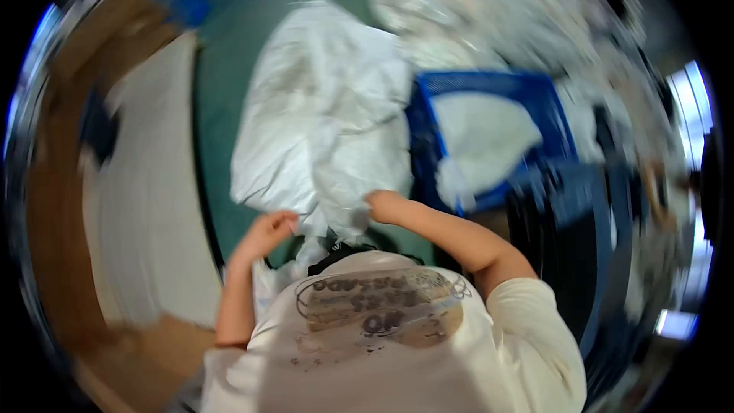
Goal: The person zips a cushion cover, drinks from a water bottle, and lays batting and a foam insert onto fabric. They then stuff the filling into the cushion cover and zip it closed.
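Observation:
A large white plastic sack [325,107], creased and slightly see-through, lies in front of me with its gathered end toward my body. My left hand [269,234] is at the left of that near end, its fingers closed on the sack's edge; a small pinkish spot shows at the fingertips. On the right side, my right hand [388,206] is pinched on the loose plastic, its fingertips partly hidden by blur. Crumpled thin plastic [310,248] hangs between the hands, close to my waist.
Right of the sack stands a blue plastic crate [497,80] with white material [485,134] in it. Several filled translucent bags [535,19] are piled behind. A long pale board [157,183] lies at left on the green floor [222,84]. Dark bins [558,237] stand close at right.

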The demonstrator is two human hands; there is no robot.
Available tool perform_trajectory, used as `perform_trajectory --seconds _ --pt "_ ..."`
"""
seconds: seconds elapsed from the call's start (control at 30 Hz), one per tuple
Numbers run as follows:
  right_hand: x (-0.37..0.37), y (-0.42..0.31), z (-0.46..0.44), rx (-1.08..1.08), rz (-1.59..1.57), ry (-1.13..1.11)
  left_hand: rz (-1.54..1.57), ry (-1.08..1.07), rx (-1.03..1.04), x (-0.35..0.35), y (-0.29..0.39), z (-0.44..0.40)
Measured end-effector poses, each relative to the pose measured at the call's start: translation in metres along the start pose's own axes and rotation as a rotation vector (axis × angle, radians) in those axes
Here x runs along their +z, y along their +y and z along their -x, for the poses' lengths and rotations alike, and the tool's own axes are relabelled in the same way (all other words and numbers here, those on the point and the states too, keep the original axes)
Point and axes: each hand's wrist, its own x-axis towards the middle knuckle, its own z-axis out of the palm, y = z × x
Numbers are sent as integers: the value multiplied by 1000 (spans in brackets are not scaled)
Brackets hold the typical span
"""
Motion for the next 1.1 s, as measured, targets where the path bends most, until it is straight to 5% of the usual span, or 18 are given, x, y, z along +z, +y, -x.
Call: perform_trajectory --seconds 0.07,0.13,0.23,0.37,0.47,0.5,0.6,0.63,0.77,0.87,0.93,1.0,1.03,1.1 --pt "38 51 91 496 -70 -153 341 -244 -48 52 35 -24" --pt "91 92 166 467 -122 -482 402 -400 -108 75 70 -48" --pt "166 109 266 562 -462 -239 294 -510 121 103 127 -101" --pt "223 90 336 762 -747 224 280 -797 690 171 299 -68" --pt "223 70 361 668 -908 521 618 -1358 978 231 339 -34" --pt "225 66 365 639 -961 569 724 -1716 1006 261 359 -27" --pt "226 61 394 628 -1050 705 1016 -1964 973 332 356 16" --pt "231 65 411 641 -1052 750 1074 -1809 852 346 356 42" --pt "284 74 462 937 -980 674 1009 -2052 693 421 379 12" --pt "313 86 482 860 -974 512 1074 -1890 942 473 379 14" --pt "344 98 467 768 -1022 551 1037 -1839 945 490 388 11" --pt "352 107 454 737 -1074 525 922 -1904 719 489 406 6" --pt "344 111 449 728 -1122 522 973 -1861 727 491 407 3" --pt "326 120 437 733 -1210 511 1064 -1813 1059 488 385 -24"
